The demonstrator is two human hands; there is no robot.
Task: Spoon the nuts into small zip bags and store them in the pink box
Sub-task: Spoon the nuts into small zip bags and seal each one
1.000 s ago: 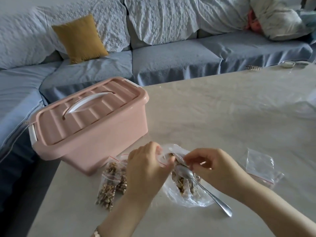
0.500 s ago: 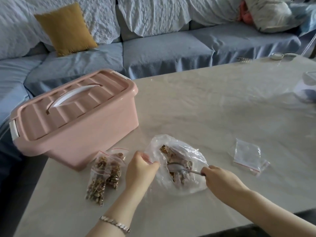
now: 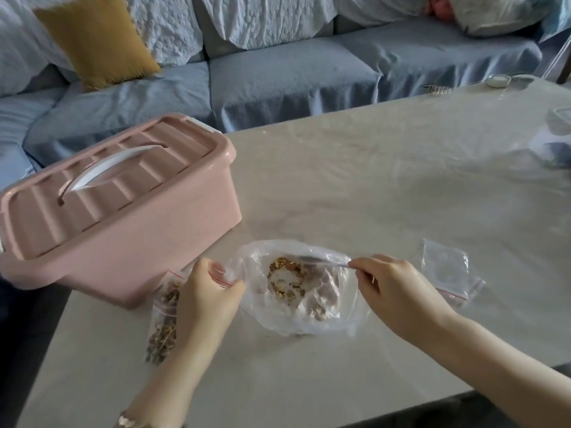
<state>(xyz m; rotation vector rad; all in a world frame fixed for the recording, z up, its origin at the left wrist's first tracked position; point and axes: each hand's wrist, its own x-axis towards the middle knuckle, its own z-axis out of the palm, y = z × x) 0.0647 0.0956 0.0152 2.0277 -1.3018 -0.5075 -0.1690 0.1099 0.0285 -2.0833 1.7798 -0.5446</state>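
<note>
1. A second ago both hands met over the large clear bag [image 3: 324, 319]. Now they sit apart, the left hand [image 3: 210, 301] at its left edge and the right hand [image 3: 398, 291] at its right.
2. Half a second ago the spoon [image 3: 321, 262] dipped into the middle of the nuts [image 3: 287, 281]. It now lies higher, along the bag's far rim and under the plastic. We cannot tell whether its bowl carries anything.
3. The right hand's grip is clamped on the end of the spoon's handle, fingers curled round it.
4. The left hand's grip is pinched together on a small zip bag [image 3: 220, 278] with a red strip, held against the large bag's left edge. The hand hides most of it.
5. The large clear bag lies open on the desk [image 3: 370, 180], with nuts heaped loosely inside.
6. The filled zip bags [image 3: 163, 325] lie as before, packed with nuts, just in front of the pink box [image 3: 123, 242] and partly behind the left wrist.
7. The pink box stands at the desk's left edge, its lid still on and its white handle [image 3: 114, 166] lying flat. We cannot see what is in it.
8. The empty zip bags [image 3: 448, 273] lie flat near the right hand, on its far right side.
</note>
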